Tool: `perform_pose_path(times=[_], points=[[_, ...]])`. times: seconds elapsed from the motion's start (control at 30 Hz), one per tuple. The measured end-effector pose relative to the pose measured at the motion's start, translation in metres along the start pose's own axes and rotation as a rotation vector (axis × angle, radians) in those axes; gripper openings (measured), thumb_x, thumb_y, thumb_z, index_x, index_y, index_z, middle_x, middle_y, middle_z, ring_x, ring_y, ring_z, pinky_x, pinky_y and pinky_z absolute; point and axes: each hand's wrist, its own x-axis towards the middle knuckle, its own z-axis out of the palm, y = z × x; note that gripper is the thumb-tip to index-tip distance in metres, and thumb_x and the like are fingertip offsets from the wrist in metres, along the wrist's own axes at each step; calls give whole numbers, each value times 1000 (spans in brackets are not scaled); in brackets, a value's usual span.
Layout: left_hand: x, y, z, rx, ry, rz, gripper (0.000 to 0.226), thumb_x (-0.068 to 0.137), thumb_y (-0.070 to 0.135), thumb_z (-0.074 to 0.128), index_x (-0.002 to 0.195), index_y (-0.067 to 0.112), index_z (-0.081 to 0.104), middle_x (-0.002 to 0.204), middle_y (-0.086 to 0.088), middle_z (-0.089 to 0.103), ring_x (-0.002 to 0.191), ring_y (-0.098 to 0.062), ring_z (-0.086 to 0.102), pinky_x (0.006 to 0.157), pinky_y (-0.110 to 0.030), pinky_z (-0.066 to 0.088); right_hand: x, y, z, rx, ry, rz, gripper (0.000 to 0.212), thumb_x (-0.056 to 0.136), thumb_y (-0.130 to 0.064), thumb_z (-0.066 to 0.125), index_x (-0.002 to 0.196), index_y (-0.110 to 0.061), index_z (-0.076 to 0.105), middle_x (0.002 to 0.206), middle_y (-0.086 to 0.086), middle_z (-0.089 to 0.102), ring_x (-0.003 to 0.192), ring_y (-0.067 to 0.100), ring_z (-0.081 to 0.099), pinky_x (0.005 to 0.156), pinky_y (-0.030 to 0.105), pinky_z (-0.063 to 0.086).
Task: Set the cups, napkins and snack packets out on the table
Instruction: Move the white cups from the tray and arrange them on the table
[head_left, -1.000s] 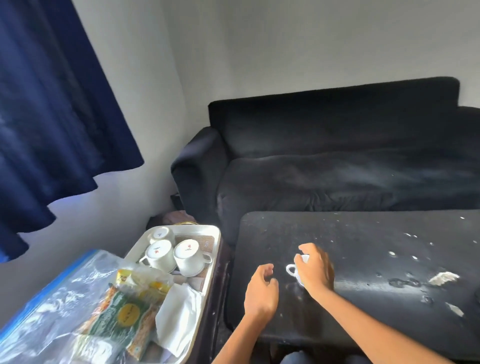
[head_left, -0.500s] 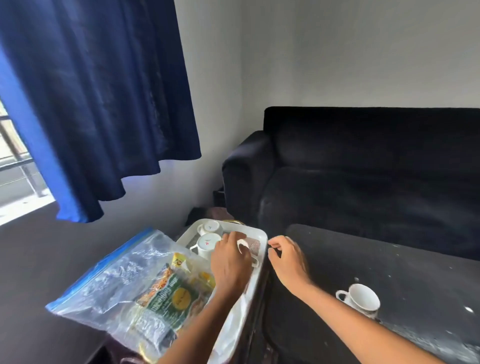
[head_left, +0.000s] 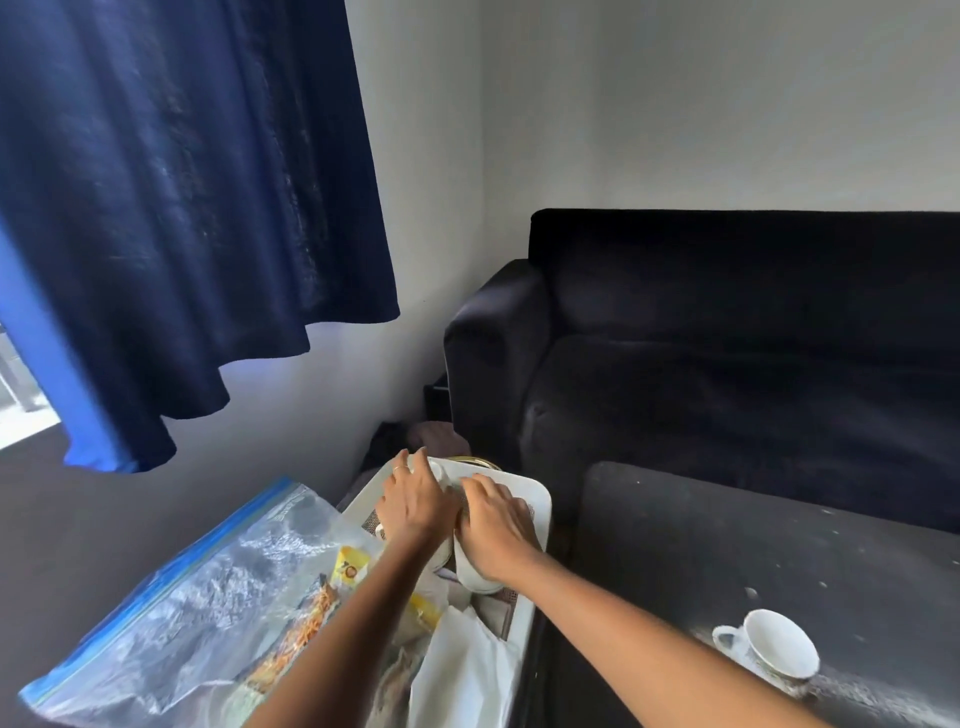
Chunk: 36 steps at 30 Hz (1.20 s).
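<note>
One white cup (head_left: 774, 652) stands on the black table (head_left: 779, 545) at the lower right. Both hands are over the white tray (head_left: 540, 499) to the table's left. My left hand (head_left: 415, 504) lies over the cups at the tray's far end, fingers curled around one of them. My right hand (head_left: 496, 525) covers another white cup (head_left: 480, 579) from above and grips it. White napkins (head_left: 462, 670) lie at the tray's near end. Snack packets (head_left: 306, 623) sit inside a clear zip bag (head_left: 208, 597) left of the tray.
A black sofa (head_left: 727, 364) stands behind the table and tray. A dark blue curtain (head_left: 171, 208) hangs at the upper left, above the wall. The table top shows white flecks and worn patches.
My right hand let go of the cup on the table and crossed left to the tray. My left hand reached onto the tray's cups. The view swung left.
</note>
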Motion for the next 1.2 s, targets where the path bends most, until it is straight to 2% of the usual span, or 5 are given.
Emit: perform_pose_path(times=[0.23, 0.6, 0.8, 0.93, 1.2], points=[[24, 2, 8, 176, -138, 1, 66, 87, 38, 62, 142, 16, 32, 151, -6, 30, 134, -33, 38, 100, -46, 40, -5, 7, 23, -46, 65, -14, 39, 98, -33, 28, 130, -16, 44, 137, 3, 47, 128, 23, 39, 105, 39, 31], [39, 1, 8, 165, -55, -72, 57, 83, 31, 71, 128, 4, 47, 132, -15, 38, 114, -38, 55, 90, -41, 48, -10, 5, 24, -126, 98, -38, 44, 99, -35, 24, 133, -14, 41, 136, 3, 45, 127, 22, 37, 104, 40, 32], [28, 10, 8, -166, 147, -27, 54, 80, 29, 73, 121, 5, 47, 125, -17, 40, 100, -41, 56, 73, -38, 42, -11, 1, 19, -120, 52, -12, 44, 99, -35, 26, 134, -12, 41, 134, 6, 45, 127, 24, 36, 102, 41, 31], [16, 22, 1, -427, 286, -17, 58, 79, 27, 73, 127, 8, 47, 131, -14, 39, 98, -38, 56, 78, -34, 39, -10, 5, 17, -44, 1, 26, 37, 98, -33, 30, 122, -10, 48, 127, 9, 52, 123, 27, 41, 100, 39, 34], [-20, 55, -19, -870, 328, -72, 55, 76, 32, 77, 122, 12, 53, 124, -8, 49, 93, -11, 43, 83, -26, 37, -10, 28, -13, 201, -1, 95, 54, 98, -41, 39, 145, -17, 31, 151, 2, 34, 140, 20, 29, 112, 31, 22]])
